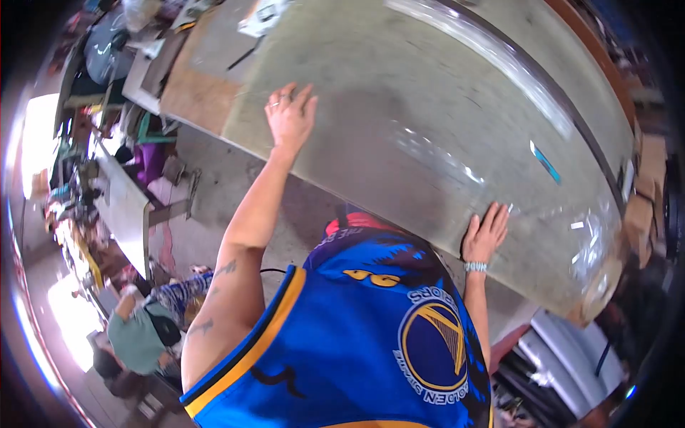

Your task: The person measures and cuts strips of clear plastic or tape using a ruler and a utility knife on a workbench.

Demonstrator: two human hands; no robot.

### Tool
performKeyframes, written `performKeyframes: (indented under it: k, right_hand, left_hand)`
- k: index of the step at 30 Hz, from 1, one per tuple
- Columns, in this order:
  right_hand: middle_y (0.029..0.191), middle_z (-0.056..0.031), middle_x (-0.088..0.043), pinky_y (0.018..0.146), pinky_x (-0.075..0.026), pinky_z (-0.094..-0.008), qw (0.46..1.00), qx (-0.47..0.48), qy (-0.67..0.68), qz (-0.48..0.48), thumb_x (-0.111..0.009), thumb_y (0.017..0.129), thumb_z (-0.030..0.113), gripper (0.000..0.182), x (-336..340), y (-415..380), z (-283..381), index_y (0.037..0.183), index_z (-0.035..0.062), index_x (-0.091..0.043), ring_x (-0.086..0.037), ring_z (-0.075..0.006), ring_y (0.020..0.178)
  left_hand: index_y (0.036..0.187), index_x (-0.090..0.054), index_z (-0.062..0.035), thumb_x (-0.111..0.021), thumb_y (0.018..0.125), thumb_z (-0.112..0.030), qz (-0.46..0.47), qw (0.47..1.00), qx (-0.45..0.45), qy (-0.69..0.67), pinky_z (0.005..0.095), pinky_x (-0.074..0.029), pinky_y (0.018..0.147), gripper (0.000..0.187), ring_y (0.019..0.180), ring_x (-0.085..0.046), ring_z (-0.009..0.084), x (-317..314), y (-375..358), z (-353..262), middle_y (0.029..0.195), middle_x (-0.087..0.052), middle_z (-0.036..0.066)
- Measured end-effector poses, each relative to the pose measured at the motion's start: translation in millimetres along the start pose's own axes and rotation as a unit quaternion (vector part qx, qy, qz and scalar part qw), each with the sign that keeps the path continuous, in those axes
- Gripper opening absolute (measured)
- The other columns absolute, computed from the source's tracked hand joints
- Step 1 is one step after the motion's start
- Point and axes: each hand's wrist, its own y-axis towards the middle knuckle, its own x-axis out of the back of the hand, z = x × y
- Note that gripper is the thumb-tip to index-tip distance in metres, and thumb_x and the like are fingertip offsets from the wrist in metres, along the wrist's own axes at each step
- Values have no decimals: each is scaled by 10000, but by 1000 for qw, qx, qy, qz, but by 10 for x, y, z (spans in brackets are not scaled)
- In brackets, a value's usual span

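My left hand, with a ring on one finger, lies with its fingers apart on the left part of a clear plastic sheet. The sheet covers the worktable and looks bunched or rolled at its right end. My right hand rests flat on the sheet near the table's front edge, fingers stretched out; a banded watch or bracelet is on that wrist. Neither hand holds anything. Beyond my right hand lies a slim blue tool, perhaps a cutter. A long dark strip curves across the far side.
Bare brown board shows at the table's left end, with a thin black stick and a white item. Cardboard boxes stand at the right. A person in a green shirt is at the lower left, among cluttered benches.
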Motion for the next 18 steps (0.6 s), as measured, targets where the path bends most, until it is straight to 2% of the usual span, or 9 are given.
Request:
performKeyframes:
  k: [5,8,12,13,18]
  right_hand:
    - [1701,-195,-213,1234,-182,-579,1000,-12,2,6,-469,1066,400,652,-60,132,669,1621,93,-317,-197,-388,1568]
    - [1701,-197,-213,1235,-182,-577,1000,5,9,13,-474,1063,402,658,-65,210,951,1620,89,-316,-193,-389,1569]
    - [1700,-197,-215,1237,-180,-574,998,37,16,39,-499,1050,405,673,-46,298,1216,1613,77,-328,-191,-388,1570]
    - [1699,-197,-219,1236,-181,-571,998,42,11,49,-506,1046,402,677,-41,314,1234,1610,71,-332,-190,-386,1570]
    - [1699,-196,-220,1232,-189,-562,996,60,11,59,-490,1055,401,675,-13,340,1231,1613,61,-321,-193,-387,1569]
  left_hand:
    - [1199,-764,-244,-721,917,-353,-24,998,59,-16,506,-344,1118,305,1326,-471,337,-47,371,431,1379,-588,123]
    - [1238,-753,-287,-712,940,-365,-32,996,87,-10,525,-372,1090,311,1345,-465,366,-90,508,689,1424,-568,128]
    - [1230,-712,-178,-805,842,-368,-76,975,202,-58,521,-378,1083,443,1309,-480,371,-114,697,968,1382,-581,124]
    - [1204,-674,-106,-823,787,-316,-67,967,234,-69,503,-358,1114,490,1299,-484,365,-79,742,1015,1318,-609,147]
    - [1166,-700,-116,-804,799,-312,-39,957,265,-113,461,-388,1110,429,1282,-502,340,-140,782,1301,1275,-639,120]
